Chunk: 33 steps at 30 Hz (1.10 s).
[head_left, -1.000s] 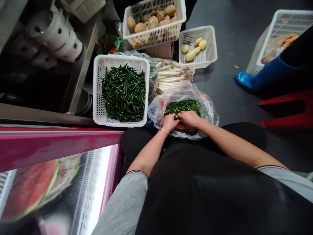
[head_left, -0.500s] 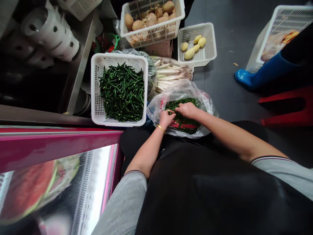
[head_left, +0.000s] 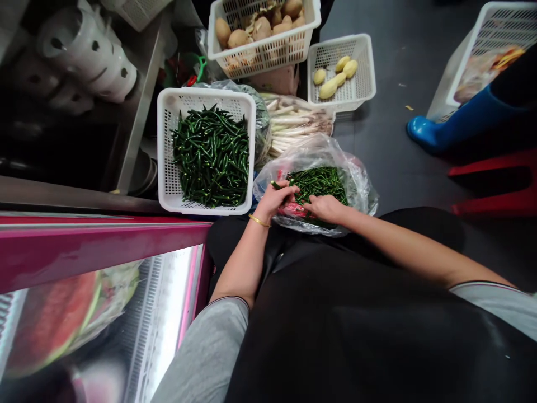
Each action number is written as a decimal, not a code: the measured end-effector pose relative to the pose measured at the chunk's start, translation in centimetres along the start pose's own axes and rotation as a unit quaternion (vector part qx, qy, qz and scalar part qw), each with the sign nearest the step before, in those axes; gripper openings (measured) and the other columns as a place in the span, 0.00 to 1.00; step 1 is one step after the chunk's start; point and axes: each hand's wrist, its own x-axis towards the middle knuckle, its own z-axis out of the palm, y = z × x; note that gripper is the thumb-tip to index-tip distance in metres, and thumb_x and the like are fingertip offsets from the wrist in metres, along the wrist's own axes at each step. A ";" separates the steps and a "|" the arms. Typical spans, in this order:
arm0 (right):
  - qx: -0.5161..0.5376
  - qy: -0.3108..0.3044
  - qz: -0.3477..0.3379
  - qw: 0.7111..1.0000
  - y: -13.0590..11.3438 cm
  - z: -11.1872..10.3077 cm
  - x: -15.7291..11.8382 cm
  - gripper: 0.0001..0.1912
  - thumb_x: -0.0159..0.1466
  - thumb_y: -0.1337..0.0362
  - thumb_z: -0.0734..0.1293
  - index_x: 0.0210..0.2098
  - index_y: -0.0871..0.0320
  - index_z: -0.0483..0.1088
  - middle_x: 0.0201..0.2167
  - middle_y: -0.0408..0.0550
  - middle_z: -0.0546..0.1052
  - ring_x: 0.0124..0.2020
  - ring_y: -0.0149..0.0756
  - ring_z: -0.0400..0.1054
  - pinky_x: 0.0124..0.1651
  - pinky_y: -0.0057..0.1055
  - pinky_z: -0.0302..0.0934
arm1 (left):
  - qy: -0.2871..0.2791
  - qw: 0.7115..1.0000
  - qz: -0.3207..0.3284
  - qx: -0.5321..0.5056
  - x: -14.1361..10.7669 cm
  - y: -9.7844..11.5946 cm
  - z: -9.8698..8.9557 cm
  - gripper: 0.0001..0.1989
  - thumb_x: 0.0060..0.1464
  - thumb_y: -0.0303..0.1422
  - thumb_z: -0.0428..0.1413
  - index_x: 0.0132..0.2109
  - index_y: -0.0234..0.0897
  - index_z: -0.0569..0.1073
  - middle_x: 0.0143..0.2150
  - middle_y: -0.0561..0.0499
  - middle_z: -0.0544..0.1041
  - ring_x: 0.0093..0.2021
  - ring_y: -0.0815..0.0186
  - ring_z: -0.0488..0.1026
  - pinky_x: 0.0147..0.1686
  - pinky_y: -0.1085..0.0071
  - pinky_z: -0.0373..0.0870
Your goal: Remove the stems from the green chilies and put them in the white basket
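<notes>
My left hand (head_left: pixel 277 197), with a gold bracelet on the wrist, is closed around green chilies (head_left: pixel 275 184) whose ends stick out past the fingers. Close on its right, my right hand (head_left: pixel 326 208) has its fingers pinched together; what they hold, if anything, is too small to make out. Both hands are over a clear plastic bag (head_left: pixel 361 182) with a heap of thin green chilies (head_left: pixel 321 182) and a red patch inside. Left of the bag, a white basket (head_left: pixel 161 157) holds a large pile of dark green chilies (head_left: pixel 213 154).
Long white-stalked vegetables (head_left: pixel 293 126) lie behind the bag. Beyond are baskets of brown tubers (head_left: pixel 239 38) and peeled yellow ones (head_left: pixel 331 87). At right are a person's blue boot (head_left: pixel 444 131), a red stool (head_left: pixel 499 165) and another basket (head_left: pixel 451 73). A glass-fronted case (head_left: pixel 104 246) stands at left.
My left hand has moved slightly left and up, and chilies now show in it. My right hand has lowered a little toward the near side of the bag, uncovering more of the heap.
</notes>
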 end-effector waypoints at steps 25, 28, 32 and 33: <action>0.000 -0.027 0.148 0.989 4.0 -2.9 -4.6 0.15 0.66 0.59 0.59 0.41 0.58 0.75 0.39 0.55 0.79 0.41 0.43 0.74 0.36 0.31 0.61 | 0.047 0.973 -0.040 -0.222 0.3 -0.6 0.7 0.21 0.38 0.36 0.69 0.29 0.36 0.63 0.17 0.61 0.61 0.15 0.80 0.57 0.14 0.81 0.45; -0.004 -0.002 0.137 0.990 1.8 -3.1 -4.0 0.18 0.67 0.56 0.59 0.45 0.59 0.74 0.40 0.58 0.79 0.42 0.46 0.74 0.37 0.33 0.63 | 0.035 0.970 -0.046 -0.234 0.4 -0.8 1.1 0.22 0.35 0.34 0.70 0.29 0.36 0.62 0.18 0.61 0.60 0.17 0.79 0.59 0.15 0.81 0.45; 0.009 -0.054 0.151 0.987 -0.9 -1.9 -1.8 0.16 0.66 0.62 0.60 0.40 0.66 0.76 0.39 0.65 0.79 0.42 0.50 0.75 0.38 0.34 0.64 | 0.048 0.979 -0.038 -0.193 -0.1 -1.3 0.7 0.21 0.36 0.35 0.69 0.29 0.37 0.63 0.19 0.59 0.63 0.18 0.76 0.62 0.16 0.79 0.45; 0.014 -0.065 0.153 0.986 -1.0 -1.7 -1.7 0.16 0.66 0.64 0.59 0.39 0.66 0.76 0.39 0.65 0.79 0.42 0.49 0.75 0.38 0.34 0.64 | 0.051 0.985 -0.025 -0.164 -0.2 -1.5 0.7 0.19 0.38 0.36 0.68 0.29 0.37 0.64 0.18 0.59 0.63 0.17 0.76 0.60 0.16 0.78 0.46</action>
